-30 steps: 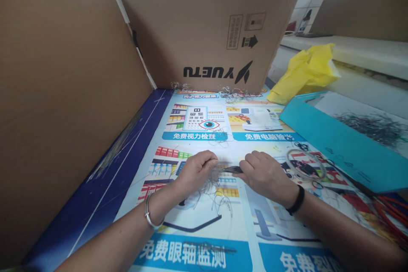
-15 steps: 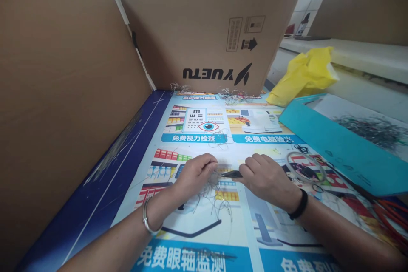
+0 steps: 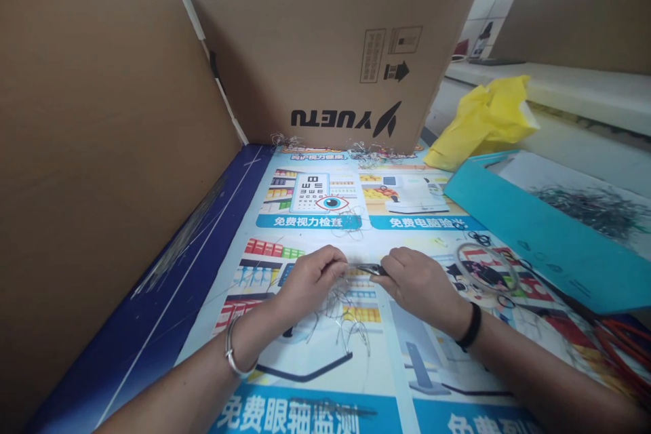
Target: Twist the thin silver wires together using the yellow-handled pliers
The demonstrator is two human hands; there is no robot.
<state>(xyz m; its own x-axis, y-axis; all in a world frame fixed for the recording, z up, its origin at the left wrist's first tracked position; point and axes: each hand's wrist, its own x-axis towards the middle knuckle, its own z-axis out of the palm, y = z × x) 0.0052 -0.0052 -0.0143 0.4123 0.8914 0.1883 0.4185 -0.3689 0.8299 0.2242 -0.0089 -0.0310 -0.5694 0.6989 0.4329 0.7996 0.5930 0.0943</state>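
Observation:
Near the middle of the printed sheet, my right hand (image 3: 414, 285) is closed around small dark pliers (image 3: 372, 269), whose tip points left. The tip reaches the pinched fingers of my left hand (image 3: 318, 278). What those fingers pinch is too small to make out. Thin wire pieces (image 3: 353, 332) lie tangled on the sheet just below my left hand. A coil of pale wire (image 3: 485, 268) rests to the right of my right hand, with small dark rings around it.
Cardboard panels (image 3: 315, 47) stand at the back and left. On the right are a blue box (image 3: 529, 230) holding many wire pieces, a yellow bag (image 3: 483, 122) and red-handled tools (image 3: 620, 346). Wire scraps (image 3: 369, 154) lie along the back panel.
The pliers have turned slightly and their jaws now show more clearly at my left fingertips. My right hand has shifted a little to the left. My left hand has barely moved.

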